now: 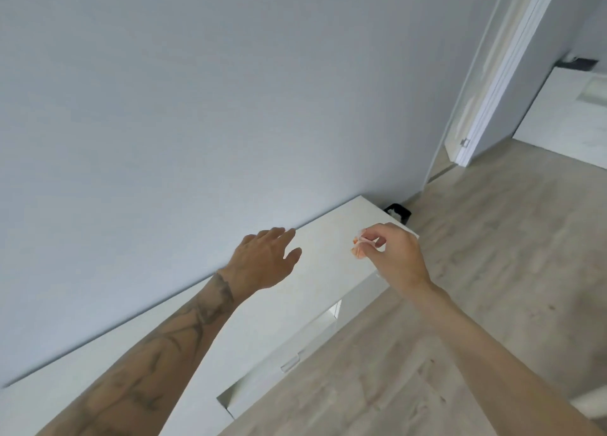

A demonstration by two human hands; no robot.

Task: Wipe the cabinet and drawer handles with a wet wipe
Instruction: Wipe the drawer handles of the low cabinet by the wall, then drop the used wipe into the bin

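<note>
A long white cabinet (328,248) stands against the grey wall, seen from above. Its front shows a clear handle (290,363) and recessed notches (333,309) along the drawer edges. My left hand (262,261) hovers over the cabinet top with its fingers spread, holding nothing. Near the cabinet's right end, my right hand (391,258) pinches a small crumpled white and orange piece (359,246) between thumb and fingers; whether it is a wipe or a wrapper is unclear.
Light wood floor (460,287) runs to the right of the cabinet. A small black object (399,211) sits on the floor past the cabinet's far end. A white door (492,83) stands open at the upper right, with white furniture (565,113) beyond.
</note>
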